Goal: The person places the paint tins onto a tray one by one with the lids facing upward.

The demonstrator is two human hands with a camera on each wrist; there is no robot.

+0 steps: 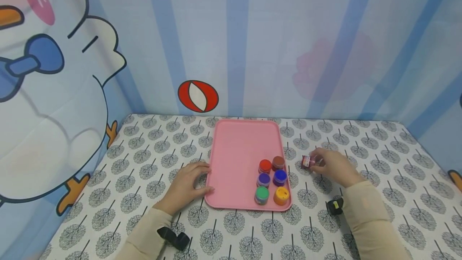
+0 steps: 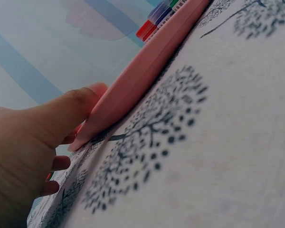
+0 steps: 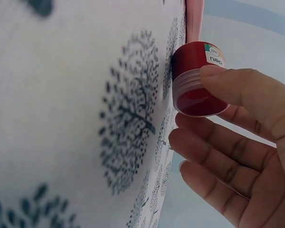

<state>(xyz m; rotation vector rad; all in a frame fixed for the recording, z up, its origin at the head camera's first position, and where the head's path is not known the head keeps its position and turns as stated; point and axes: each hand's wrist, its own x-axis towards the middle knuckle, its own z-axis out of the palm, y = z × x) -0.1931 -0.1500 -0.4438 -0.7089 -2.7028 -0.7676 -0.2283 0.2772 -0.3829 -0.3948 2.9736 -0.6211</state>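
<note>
My right hand (image 1: 333,165) pinches a small paint jar (image 3: 199,78) between thumb and fingers, to the right of the pink tray (image 1: 238,143). This jar has a dark red part with a white label and a clear part showing red inside. It is tipped on its side, close to the cloth. My left hand (image 1: 185,183) rests at the tray's left edge, thumb and fingertips at the rim. In the left wrist view, the thumb (image 2: 78,102) touches the tray wall (image 2: 133,80) and the other fingers are partly hidden.
Several paint jars stand in the tray's near right corner: red (image 1: 265,166), brown (image 1: 278,162), purple (image 1: 263,179), blue (image 1: 280,177), green (image 1: 262,195) and yellow (image 1: 281,195). A tree-patterned cloth (image 1: 231,234) covers the table. Behind it hangs a striped cartoon backdrop (image 1: 267,51).
</note>
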